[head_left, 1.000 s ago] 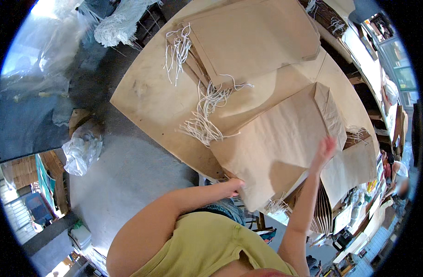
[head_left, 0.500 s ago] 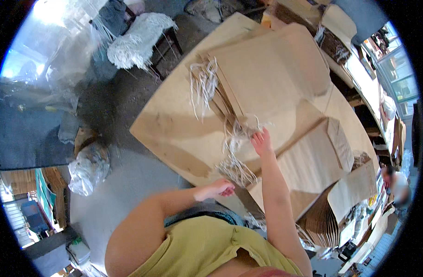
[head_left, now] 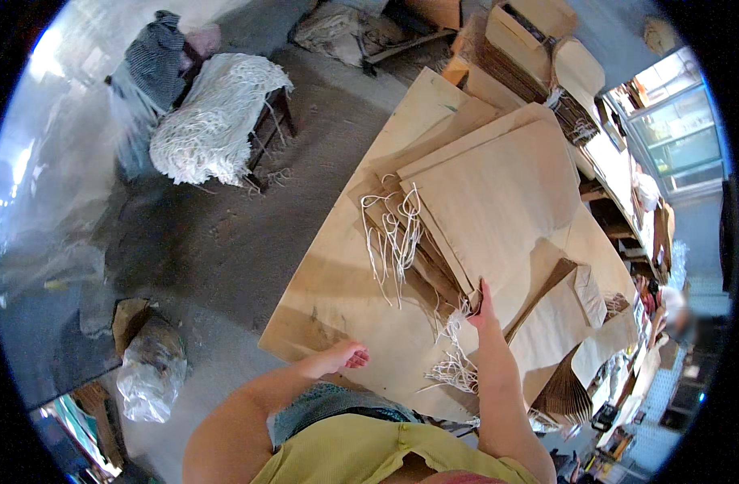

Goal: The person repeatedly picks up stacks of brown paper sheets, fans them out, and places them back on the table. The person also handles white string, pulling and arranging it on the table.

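A stack of flat brown paper bags [head_left: 498,181] lies on a wooden table, with white string handles [head_left: 392,230] hanging out along its left side. My right hand [head_left: 480,308] is closed at the stack's near corner, its thumb side against the bag edges. More white cords [head_left: 454,363] spill over the tabletop just below that hand. My left hand [head_left: 347,356] hovers over the table's near left edge, apart from the bags. Its fingers are curled in, and whatever they hold, if anything, is hidden.
On the wooden table [head_left: 313,302], folded brown bags [head_left: 559,310] stand to the right. A stool draped with white cords [head_left: 216,121] is at the far left. A clear plastic bag [head_left: 151,379] sits on the floor. Shelving lines the right, where another person [head_left: 676,310] appears blurred.
My right hand has gone from reaching with spread fingers by the cords to closing at the stack's near corner. My left hand stays curled. The whole view has shifted.
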{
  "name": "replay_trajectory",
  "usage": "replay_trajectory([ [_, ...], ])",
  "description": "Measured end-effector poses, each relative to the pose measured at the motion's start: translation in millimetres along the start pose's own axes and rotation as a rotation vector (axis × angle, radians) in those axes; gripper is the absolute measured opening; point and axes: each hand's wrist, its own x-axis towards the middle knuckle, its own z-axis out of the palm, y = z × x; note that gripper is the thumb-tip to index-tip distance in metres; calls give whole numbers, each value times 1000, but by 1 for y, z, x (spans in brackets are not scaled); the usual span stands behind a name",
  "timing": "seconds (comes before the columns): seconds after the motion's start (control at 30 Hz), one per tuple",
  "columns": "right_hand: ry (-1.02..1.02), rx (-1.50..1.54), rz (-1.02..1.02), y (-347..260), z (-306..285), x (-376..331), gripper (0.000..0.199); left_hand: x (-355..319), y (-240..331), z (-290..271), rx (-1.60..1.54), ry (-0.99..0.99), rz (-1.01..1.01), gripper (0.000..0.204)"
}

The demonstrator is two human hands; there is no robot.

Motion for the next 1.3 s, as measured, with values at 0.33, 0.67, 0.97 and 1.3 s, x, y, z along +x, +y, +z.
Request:
replay_trajectory([
  [0.33,118,155,-117,19,11,6,34,-4,66,-3,-53,-107,-112,32],
  [0.67,357,108,-62,82,32,-150,49,35,160,-65,-559,-838,278,68],
  [0.97,134,-647,337,171,-95,-199,34,31,285,-89,-187,-331,-340,83],
  [1.3,868,-427,-480,17,-113,-32,22,77,368,-18,322,32,-32,78],
])
